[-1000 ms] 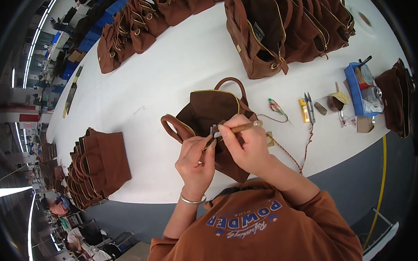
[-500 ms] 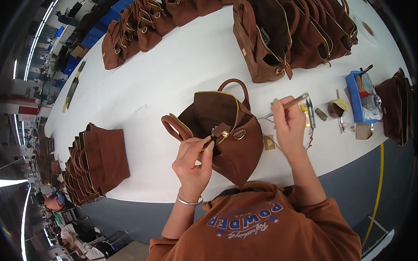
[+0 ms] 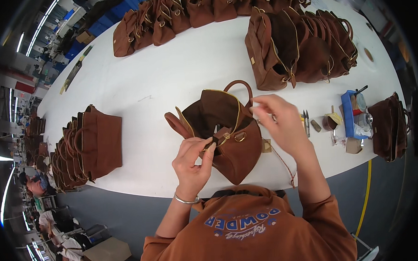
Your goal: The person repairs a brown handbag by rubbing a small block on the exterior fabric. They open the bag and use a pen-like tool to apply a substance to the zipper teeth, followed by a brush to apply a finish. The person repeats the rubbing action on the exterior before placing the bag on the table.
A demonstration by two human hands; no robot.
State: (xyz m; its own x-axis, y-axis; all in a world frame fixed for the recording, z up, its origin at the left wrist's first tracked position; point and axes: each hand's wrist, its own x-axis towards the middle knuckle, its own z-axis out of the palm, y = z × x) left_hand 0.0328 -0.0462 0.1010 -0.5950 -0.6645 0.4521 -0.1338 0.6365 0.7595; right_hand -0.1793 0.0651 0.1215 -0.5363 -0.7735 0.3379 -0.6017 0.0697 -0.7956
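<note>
Two bare hands at work, both forearms rising from the lower edge. Left hand (image 3: 192, 163): wrist below the bag opening, fingers bent, thumb and forefinger pinched together on the near edge of the bag (image 3: 238, 164) by the end of the zipper; a silver bracelet (image 3: 186, 201) circles the wrist. Right hand (image 3: 283, 126): raised to the right of the bag, back of the hand partly up, fingers curled inward, thumb and fingertips close to the right handle (image 3: 238, 84). Whether it holds anything, or touches the handle, cannot be told.

Bag: on the white table (image 3: 144, 82), in front of the person's chest, one lower corner pointing toward the body. Brown outside, darker brown lining. Mouth gapes open, gold zipper (image 3: 237, 124) parted along the rim. Left handle (image 3: 177, 125) leans outward; right handle arches up at the far side. Gold ring (image 3: 240, 137) sits on the outer face, just beside a short brown tab (image 3: 222, 132). Small pale piece within the mouth, too small to identify.
</note>
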